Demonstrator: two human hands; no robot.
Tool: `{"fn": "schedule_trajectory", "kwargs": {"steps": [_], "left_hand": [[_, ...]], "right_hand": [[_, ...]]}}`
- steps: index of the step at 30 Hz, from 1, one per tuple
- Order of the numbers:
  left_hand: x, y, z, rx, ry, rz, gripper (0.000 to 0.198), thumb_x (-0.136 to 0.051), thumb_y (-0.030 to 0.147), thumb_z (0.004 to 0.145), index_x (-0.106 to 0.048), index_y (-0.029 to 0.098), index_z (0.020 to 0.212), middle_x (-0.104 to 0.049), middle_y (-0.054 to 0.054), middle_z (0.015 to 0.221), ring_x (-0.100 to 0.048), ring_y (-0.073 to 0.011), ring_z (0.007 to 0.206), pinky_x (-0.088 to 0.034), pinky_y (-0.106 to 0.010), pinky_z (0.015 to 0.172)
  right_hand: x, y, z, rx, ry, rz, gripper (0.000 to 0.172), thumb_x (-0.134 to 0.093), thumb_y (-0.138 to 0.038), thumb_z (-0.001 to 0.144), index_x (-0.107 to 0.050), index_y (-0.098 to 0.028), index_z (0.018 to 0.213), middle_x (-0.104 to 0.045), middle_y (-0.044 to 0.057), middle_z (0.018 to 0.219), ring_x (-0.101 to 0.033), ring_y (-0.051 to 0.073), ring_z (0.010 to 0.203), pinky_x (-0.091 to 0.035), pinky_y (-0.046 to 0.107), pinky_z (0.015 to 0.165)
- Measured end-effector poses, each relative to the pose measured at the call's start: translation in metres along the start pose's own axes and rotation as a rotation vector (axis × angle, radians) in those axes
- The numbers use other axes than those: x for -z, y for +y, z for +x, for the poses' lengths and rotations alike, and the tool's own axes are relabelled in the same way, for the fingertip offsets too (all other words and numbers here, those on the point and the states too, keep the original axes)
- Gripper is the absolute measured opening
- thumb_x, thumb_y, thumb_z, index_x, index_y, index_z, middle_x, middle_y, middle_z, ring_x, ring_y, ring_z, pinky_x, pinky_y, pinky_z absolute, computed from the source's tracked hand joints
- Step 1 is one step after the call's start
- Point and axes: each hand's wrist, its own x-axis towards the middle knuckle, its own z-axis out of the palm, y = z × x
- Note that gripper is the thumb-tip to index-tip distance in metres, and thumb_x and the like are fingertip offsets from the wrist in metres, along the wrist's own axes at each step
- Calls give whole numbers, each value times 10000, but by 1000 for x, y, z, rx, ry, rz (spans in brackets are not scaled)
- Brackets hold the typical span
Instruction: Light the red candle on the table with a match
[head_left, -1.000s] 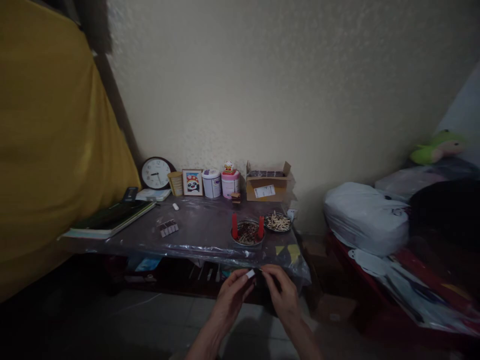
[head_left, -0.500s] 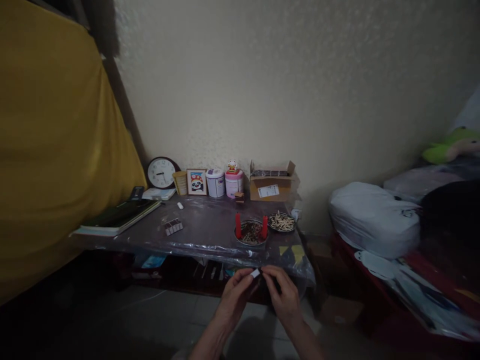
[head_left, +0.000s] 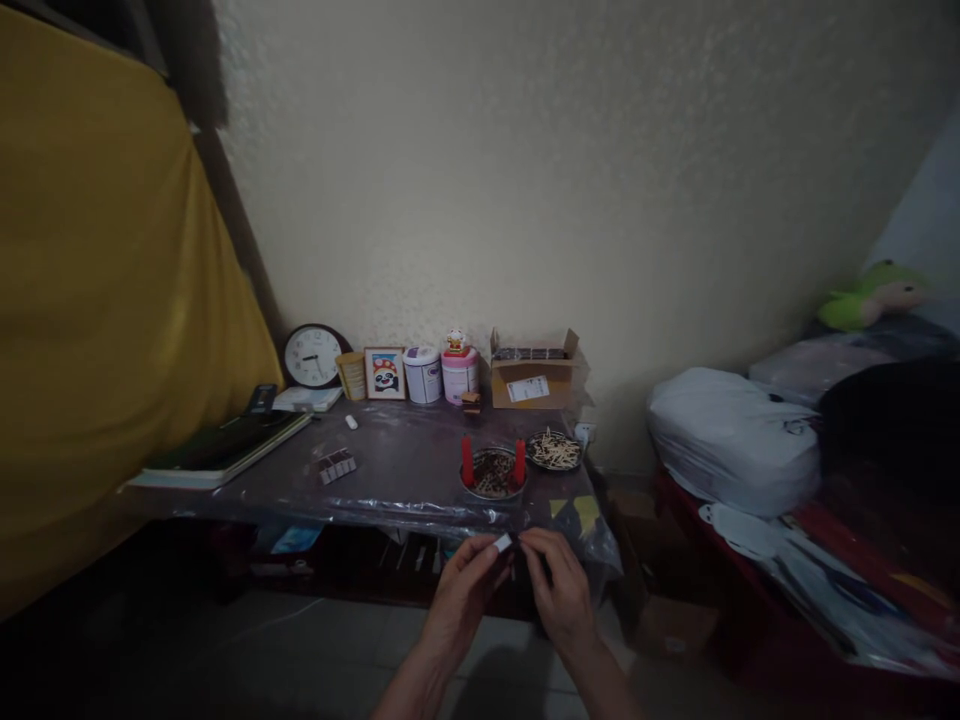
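My left hand [head_left: 463, 583] pinches a small box with a white face [head_left: 502, 543], which looks like a matchbox. Close beside its right end is my right hand [head_left: 556, 580], thumb and forefinger pressed together; whatever they pinch is too small to make out. Beyond the hands, on the table, a round metal dish [head_left: 493, 495] holds dark grains, with a red candle [head_left: 467, 462] upright at its left and another red candle [head_left: 520, 463] at its right. Both candles are unlit. A second dish [head_left: 531, 462] full of loose matchsticks [head_left: 556, 449] stands to the right.
The table [head_left: 405, 450] has a plastic cover. A pack of small boxes [head_left: 337, 466] lies left. Along the wall stand a clock [head_left: 313, 357], a panda picture [head_left: 385, 374], two tins [head_left: 423, 376] and an open carton [head_left: 532, 382]. White bags [head_left: 735, 435] are piled at right.
The view has shifted slightly, so the table's things sit a little further left and lower. My hands stay close together, the right one a little further from the box.
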Motion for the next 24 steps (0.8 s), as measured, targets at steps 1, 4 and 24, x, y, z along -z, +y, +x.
{"fn": "schedule_trajectory", "kwargs": {"steps": [1,4,24], "left_hand": [[0,1,0,-4,-7,2,188,-737,271,630,-662,165,766,-705,-60,831,-634,-192,850,-418,-347,881],[-1,3,1,2,-2,15,174,-725,265,648,-659,162,771,-704,-64,840,-629,-186,858,-423,-332,863],[27,25,8,3,-15,181,147,-674,264,711,-671,171,824,-695,-47,872,-622,-163,855,-453,-271,773]], "right_hand": [[3,-2,2,9,17,-11,186,-484,-145,848,-622,-226,942,-662,60,891,-617,190,867,-506,328,779],[11,-14,9,44,104,-32,197,-487,-133,843,-613,-228,960,-666,71,900,-619,199,876,-502,354,788],[18,32,7,-386,307,51,149,-540,-339,809,-622,-217,782,-613,49,874,-555,202,880,-441,314,781]]}}
